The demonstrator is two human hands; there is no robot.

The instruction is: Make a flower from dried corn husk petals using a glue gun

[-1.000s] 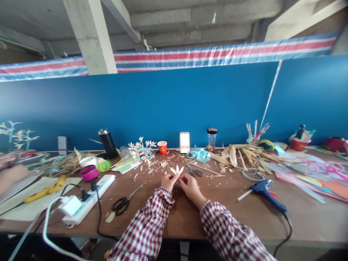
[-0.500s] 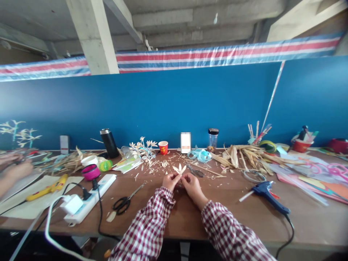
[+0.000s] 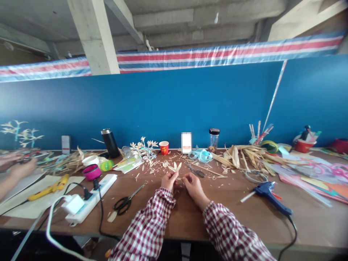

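Note:
My left hand (image 3: 169, 181) pinches the base of a small pale flower (image 3: 175, 167) whose pointed petals look cut from dried corn husk. A short gap to the right separates it from my right hand (image 3: 194, 185). Thumb and fingers are pressed together there; whatever lies between them, if anything, is too small to make out. Beyond both hands, pale husk scraps (image 3: 164, 164) litter the brown table. Black-handled scissors (image 3: 123, 205) rest left of my left forearm, and a second pair of scissors (image 3: 199, 173) lies just past my right hand.
On the right lies a blue glue gun (image 3: 269, 195), its cord over the table edge. A white power strip (image 3: 104, 188) and yellow glue gun (image 3: 49, 188) occupy the left. Husk flowers (image 3: 143, 146), a red cup (image 3: 164, 148) and dried husks (image 3: 251, 156) stand behind. Another person's hands (image 3: 20, 166) work far left.
My hands have parted slightly; the right has drawn away from the flower. In my left fingers the flower has turned and tilted a little left.

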